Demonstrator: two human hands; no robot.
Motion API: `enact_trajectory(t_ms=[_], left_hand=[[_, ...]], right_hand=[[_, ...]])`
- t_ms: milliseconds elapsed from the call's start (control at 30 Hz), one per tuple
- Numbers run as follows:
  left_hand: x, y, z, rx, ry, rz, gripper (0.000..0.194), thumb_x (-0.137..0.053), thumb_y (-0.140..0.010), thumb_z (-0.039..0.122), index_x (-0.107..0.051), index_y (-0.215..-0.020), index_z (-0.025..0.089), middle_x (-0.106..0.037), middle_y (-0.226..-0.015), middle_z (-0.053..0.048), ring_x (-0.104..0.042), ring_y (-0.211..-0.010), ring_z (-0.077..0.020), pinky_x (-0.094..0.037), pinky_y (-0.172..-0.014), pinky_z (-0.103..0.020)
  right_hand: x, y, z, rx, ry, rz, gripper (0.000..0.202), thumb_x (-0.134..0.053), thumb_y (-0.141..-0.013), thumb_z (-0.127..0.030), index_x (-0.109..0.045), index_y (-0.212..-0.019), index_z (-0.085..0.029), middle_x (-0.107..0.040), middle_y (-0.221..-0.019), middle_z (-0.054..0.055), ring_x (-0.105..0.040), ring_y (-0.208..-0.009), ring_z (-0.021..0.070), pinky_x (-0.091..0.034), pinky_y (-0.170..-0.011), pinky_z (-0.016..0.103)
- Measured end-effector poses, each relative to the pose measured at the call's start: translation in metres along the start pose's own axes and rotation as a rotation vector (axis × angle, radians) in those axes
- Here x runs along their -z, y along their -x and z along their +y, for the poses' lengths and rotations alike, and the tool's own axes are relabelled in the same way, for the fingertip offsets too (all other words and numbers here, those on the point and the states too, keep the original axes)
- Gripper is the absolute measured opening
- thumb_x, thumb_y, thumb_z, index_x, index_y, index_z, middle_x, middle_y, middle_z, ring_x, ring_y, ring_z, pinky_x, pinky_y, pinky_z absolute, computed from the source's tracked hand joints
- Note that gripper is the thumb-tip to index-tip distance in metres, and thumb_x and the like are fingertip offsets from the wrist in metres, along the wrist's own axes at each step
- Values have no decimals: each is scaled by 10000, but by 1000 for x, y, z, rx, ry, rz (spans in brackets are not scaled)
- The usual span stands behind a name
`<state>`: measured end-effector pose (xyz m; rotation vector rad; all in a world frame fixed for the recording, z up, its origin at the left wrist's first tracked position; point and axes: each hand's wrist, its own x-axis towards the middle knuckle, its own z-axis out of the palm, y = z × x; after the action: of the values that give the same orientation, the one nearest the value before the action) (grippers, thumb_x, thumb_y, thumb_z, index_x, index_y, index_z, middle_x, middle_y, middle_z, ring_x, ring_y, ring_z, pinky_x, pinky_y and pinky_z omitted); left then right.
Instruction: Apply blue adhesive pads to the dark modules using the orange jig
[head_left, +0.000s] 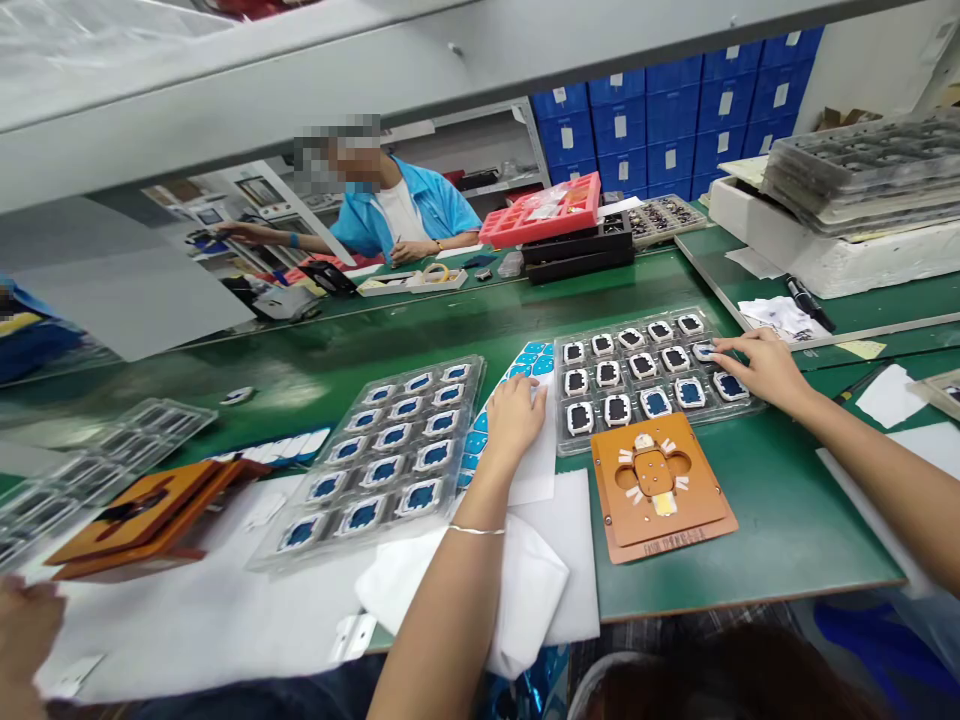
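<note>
My right hand [766, 368] has its thumb and fingers closed on a white-rimmed, watch-case-like part [703, 351] at the right side of a clear tray [561, 436]. Similar parts with dark or blue faces fill several pockets there. My left hand [516, 415] rests on a white sheet with blue film pieces [541, 362], fingers apart and slightly bent. Just in front of the tray lies an orange fixture [613, 532] with a recessed centre. To the left of my left hand, a second clear tray [480, 372] carries blue-faced parts.
An orange block fixture [142, 520] and another clear tray [201, 416] are at left, near another person's blurred hand [26, 640]. A person in blue [442, 200] sits across the bench. Stacked trays [862, 170] stand at right; a white cloth [532, 590] lies by the front edge.
</note>
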<state>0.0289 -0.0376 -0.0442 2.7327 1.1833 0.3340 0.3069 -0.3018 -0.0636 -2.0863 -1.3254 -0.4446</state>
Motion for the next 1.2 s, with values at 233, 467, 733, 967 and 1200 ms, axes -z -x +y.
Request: enact_trajectory(t_ms=[233,467,733,967,1200], left_hand=[[-6,-2,-4,17,-39,-101,410,-401,-985,339,-552,-1349,227,-439,-1501,-130,-382,-1395,-315,-340,-1125,-545],[-4,2,0,45,-60,-126,439,-399,-981,360,-472,-1409,296,-404,-1528,-113,-342,-1402,-347,-321,-1080,-661],[1,-2,-2,88,-52,-91,479,-493,-955,353,-455,-1413,218,-503,-1449,-137,-370,-1356,-374,-370,-1060,-596],[2,-3,-2,66,-36,-42,452,-544,-929,291,-517,-1367,179,-619,-1295,-148,-471,-1272,-322,-461,-989,-440],[21,4,1,36,-35,105,272,-564,-896,209,-696,-1133,225,-669,-1214,-115,-493,-1205,-362,-473,-921,-520]], right_hand=[[0,-4,-2,52,25,-2,265,-509,-908,-325,-744,-925,-204,-759,-1038,77,-662,-912,316,-477,-830,521],[3,0,-24,186,-31,-1,238,-524,-920,-315,-745,-928,-228,-758,-1026,65,-643,-937,295,-493,-847,499],[7,6,-39,205,-57,-24,242,-507,-942,-311,-732,-926,-222,-755,-1024,67,-641,-935,282,-502,-826,477],[10,6,-44,212,-70,-16,241,-506,-941,-327,-727,-904,-238,-762,-977,51,-643,-894,278,-508,-822,474],[13,6,-51,220,-115,58,223,-516,-944,-311,-720,-916,-225,-762,-961,71,-659,-891,279,-514,-821,475]])
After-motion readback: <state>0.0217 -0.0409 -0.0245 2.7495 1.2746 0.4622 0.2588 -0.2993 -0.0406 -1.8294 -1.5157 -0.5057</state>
